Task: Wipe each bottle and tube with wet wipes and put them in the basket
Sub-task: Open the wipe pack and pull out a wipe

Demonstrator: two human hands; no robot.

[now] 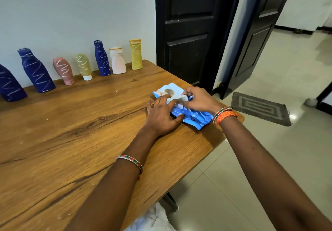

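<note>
Two hands: right hand [199,98] pinches wipe [182,99].

Bottles [100,58] line the table's [71,132] back; wipes pack [195,117] right.

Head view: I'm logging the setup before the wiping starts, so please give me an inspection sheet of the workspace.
Surface: wooden table, dark grain streaks.
Job's things: seven scribbled bottles and tubes stand in a row along the wall; blue wet wipes pack lies near the right edge; no basket in view.
Clutter: nothing seen.
Hands: left hand presses the pack flat; right hand fingers pinch a white wipe at the opening.
Cables: nothing seen.
Surroundings: dark doors, tiled floor, grey mat.
</note>
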